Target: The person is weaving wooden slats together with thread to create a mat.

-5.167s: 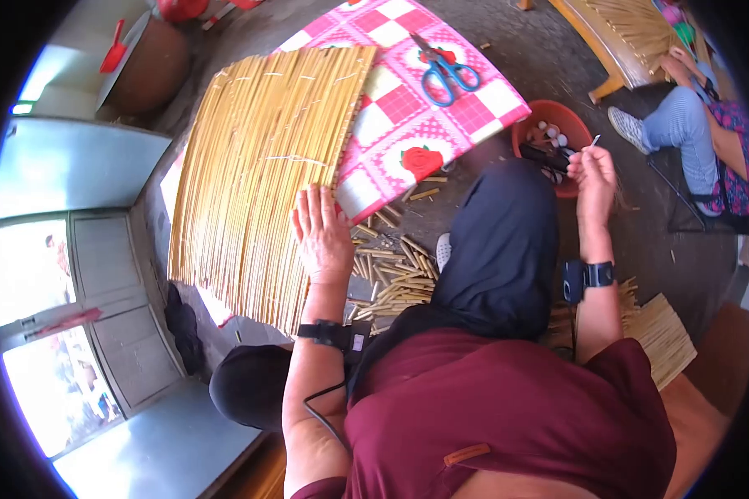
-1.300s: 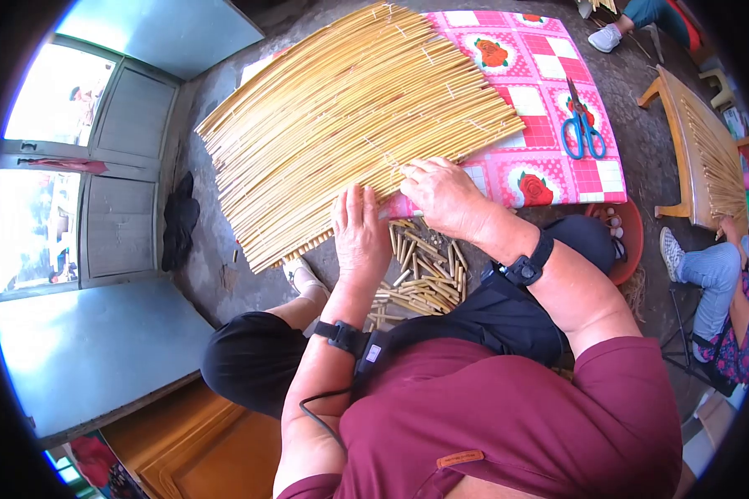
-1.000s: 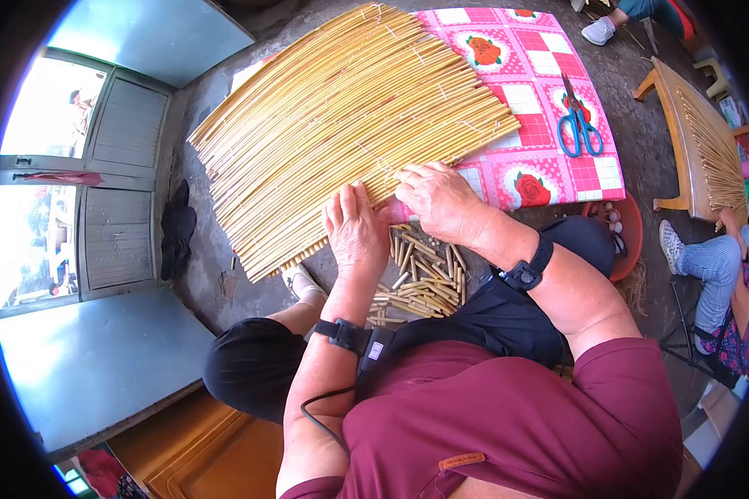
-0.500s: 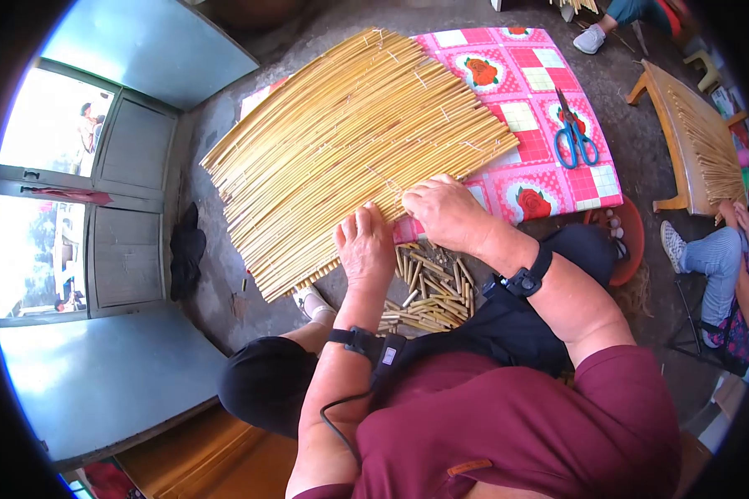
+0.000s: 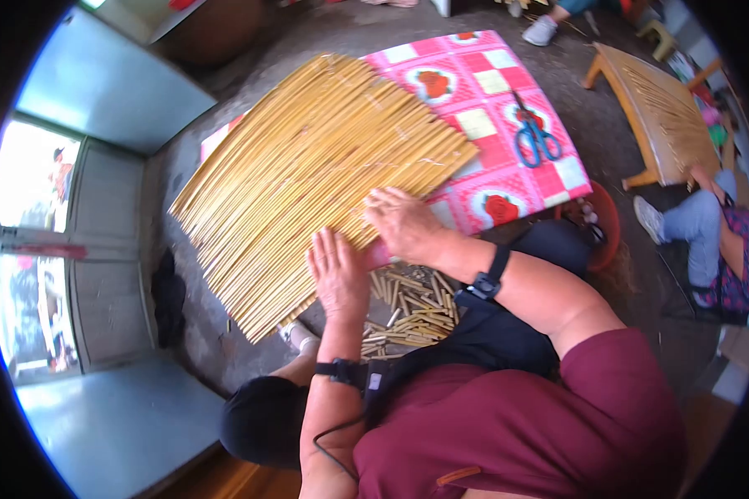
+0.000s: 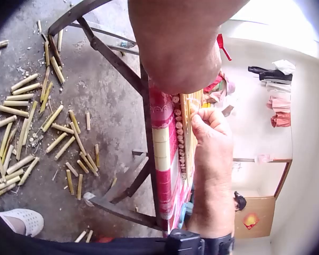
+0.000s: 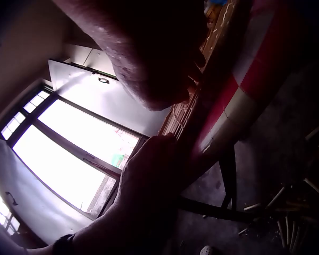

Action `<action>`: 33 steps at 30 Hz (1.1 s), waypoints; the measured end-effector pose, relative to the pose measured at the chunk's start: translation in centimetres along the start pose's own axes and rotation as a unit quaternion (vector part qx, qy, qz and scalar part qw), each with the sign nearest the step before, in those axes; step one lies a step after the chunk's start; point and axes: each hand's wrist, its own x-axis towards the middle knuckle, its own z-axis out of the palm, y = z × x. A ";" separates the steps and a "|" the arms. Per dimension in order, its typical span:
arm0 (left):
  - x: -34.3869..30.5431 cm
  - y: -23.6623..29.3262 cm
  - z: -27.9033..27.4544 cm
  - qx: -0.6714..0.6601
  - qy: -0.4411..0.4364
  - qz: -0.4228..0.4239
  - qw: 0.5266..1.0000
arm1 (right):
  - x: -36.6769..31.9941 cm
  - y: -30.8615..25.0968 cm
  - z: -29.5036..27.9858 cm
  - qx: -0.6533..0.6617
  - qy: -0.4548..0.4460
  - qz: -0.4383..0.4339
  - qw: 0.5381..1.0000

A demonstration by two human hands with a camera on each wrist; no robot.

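Stalk mat [image 5: 308,158]: lies flat on the worktop [image 5: 524,185], its near edge under the hands and its left end jutting past the cloth-covered top.
Left hand [image 5: 339,279]: fingers straight, laid on the near edge, steadying the outermost stalks rather than gripping them, as far as the head view shows.
Right hand [image 5: 404,223]: just beside the left, not touching it; the left wrist view shows thumb and bent fingertips meeting at the edge, seemingly pinching the white thread. The right wrist view is too dark to confirm.
White thread [image 6: 194,99]: short pale lengths show at the fingertips in the left wrist view; similar ties run in rows across the stalks.
Step in hand: most likely binding the edge stalks to the rest, with one hand bracing and the other working the tie; whether a knot is finished cannot be told.
Next move: calls for the left to keep the stalks level and pressed close while the right draws the thread snug; too hard a pull could skew the edge.
Scissors [image 5: 531,125]: lie on the cloth to the right, apart from the mat, blades pointing away from the person; probably within reach if a thread end needs trimming.
Cut stalk pieces [image 5: 416,320]: strewn over the floor below the near edge.
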 end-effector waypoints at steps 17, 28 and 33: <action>11.7 -2.0 1.2 -0.051 0.021 -0.205 0.977 | -1.2 1.0 1.2 0.025 0.045 -0.035 0.998; 11.6 -1.8 1.7 -0.045 -0.020 -0.205 0.978 | 2.5 1.3 -1.5 0.109 0.096 0.058 0.988; 11.5 -2.0 1.8 -0.054 -0.023 -0.202 0.978 | 5.7 3.5 -0.7 0.035 0.151 0.029 0.987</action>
